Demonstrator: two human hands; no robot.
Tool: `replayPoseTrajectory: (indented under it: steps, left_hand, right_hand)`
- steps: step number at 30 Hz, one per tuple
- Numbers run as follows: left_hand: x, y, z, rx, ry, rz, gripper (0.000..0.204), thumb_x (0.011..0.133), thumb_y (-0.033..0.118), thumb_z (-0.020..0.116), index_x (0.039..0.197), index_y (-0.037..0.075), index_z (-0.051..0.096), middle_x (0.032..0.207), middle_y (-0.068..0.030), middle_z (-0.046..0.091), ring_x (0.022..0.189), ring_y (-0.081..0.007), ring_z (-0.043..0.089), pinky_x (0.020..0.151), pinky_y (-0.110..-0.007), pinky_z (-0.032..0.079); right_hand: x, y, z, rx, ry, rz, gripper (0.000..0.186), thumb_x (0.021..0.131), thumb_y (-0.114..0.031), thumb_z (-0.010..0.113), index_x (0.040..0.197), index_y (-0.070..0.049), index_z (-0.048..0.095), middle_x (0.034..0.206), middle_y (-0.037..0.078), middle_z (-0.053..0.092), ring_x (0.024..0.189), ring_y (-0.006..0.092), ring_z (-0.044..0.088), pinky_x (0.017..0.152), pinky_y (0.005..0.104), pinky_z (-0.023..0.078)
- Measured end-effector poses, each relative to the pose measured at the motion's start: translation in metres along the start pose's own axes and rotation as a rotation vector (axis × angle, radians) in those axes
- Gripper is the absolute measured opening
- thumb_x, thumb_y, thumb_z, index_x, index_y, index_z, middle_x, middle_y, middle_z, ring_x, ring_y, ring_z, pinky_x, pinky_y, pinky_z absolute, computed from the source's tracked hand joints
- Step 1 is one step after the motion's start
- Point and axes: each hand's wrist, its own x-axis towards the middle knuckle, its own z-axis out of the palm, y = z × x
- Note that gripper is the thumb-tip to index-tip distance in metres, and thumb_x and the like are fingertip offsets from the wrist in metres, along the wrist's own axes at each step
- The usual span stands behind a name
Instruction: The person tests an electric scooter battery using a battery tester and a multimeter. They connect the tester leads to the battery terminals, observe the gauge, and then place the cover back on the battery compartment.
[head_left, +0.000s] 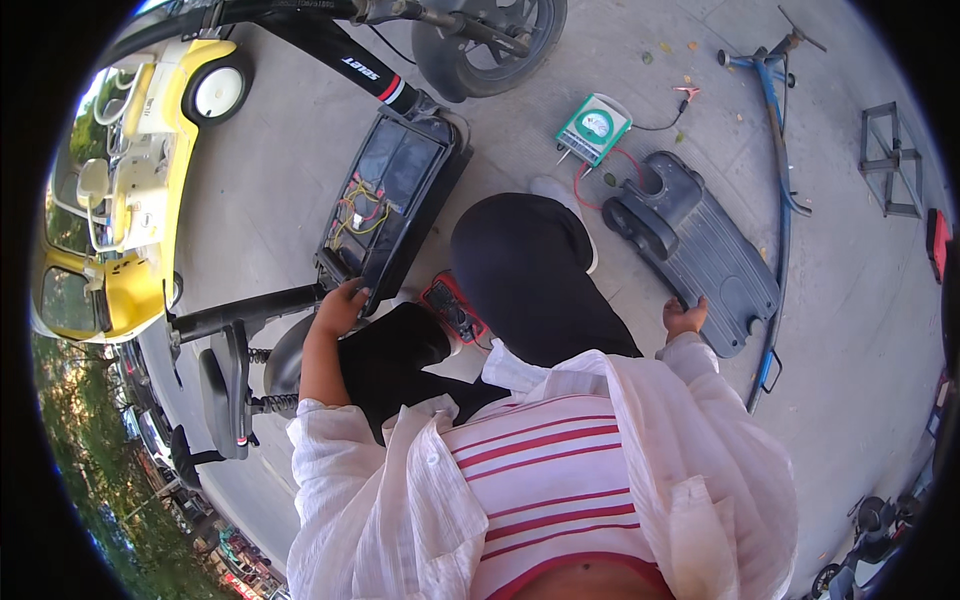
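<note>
An electric scooter stands at my left, its deck compartment [432, 165] uncovered, with yellow and red wires [360, 212] and a dark battery box [395, 150] inside. My left hand [341, 308] is closed around the rear end of this deck, near the black frame tube. On the ground to the right lies a grey ribbed footboard cover [715, 240]. My right hand [685, 317] has its fingers curled at the cover's near left edge. Between my feet sits a red and black multimeter [452, 308].
Beyond my right knee is a green and white analog tester [594, 128] with red and black clip leads. A blue metal stand [773, 130] and a small metal frame [890, 160] lie farther right. A yellow cart [180, 150] is parked at left.
</note>
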Motion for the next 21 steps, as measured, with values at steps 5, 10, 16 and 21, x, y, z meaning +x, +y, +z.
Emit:
replayPoseTrajectory:
  steps: [5, 10, 16, 21]
  left_hand:
    - [-0.006, 0.004, 0.008, -0.153, -0.048, -0.045, 0.045, 0.093, 0.031, 0.060, 0.128, 0.004, 0.058, 0.097, -0.0185, 0.069, 0.093, -0.0272, 0.066, 0.085, -0.036, 0.049]
    - [-0.001, 0.003, 0.007, -0.086, -0.030, -0.016, 0.046, 0.093, 0.034, 0.059, 0.127, 0.004, 0.058, 0.103, -0.0209, 0.068, 0.098, -0.0319, 0.066, 0.088, -0.039, 0.048]
    - [-0.005, 0.009, -0.002, -0.085, -0.015, -0.006, 0.046, 0.094, 0.034, 0.057, 0.129, 0.003, 0.057, 0.112, -0.0211, 0.067, 0.106, -0.0308, 0.064, 0.093, -0.037, 0.047]
    - [-0.009, 0.011, -0.006, -0.145, -0.006, 0.045, 0.046, 0.094, 0.033, 0.057, 0.129, 0.003, 0.057, 0.122, -0.0221, 0.062, 0.118, -0.0350, 0.058, 0.100, -0.039, 0.043]
  right_hand:
    - [-0.029, -0.007, 0.015, 0.063, 0.034, -0.141, 0.065, 0.078, -0.064, 0.069, 0.108, -0.013, 0.041, 0.074, 0.004, 0.037, 0.057, 0.0171, 0.036, 0.054, 0.0295, 0.035]
    - [-0.062, -0.013, 0.046, 0.282, -0.217, -0.116, 0.048, 0.079, -0.055, 0.073, 0.099, -0.017, 0.053, 0.078, -0.001, 0.046, 0.056, 0.0160, 0.033, 0.052, 0.0294, 0.034]
    - [-0.078, -0.027, 0.073, 0.194, -0.341, -0.169, 0.035, 0.087, -0.045, 0.066, 0.101, -0.014, 0.057, 0.089, 0.003, 0.058, 0.067, 0.0188, 0.043, 0.061, 0.0330, 0.037]
    - [-0.066, -0.040, 0.072, 0.163, -0.465, -0.227, 0.037, 0.094, -0.036, 0.058, 0.114, -0.005, 0.060, 0.112, 0.012, 0.065, 0.096, 0.0277, 0.059, 0.078, 0.0390, 0.045]
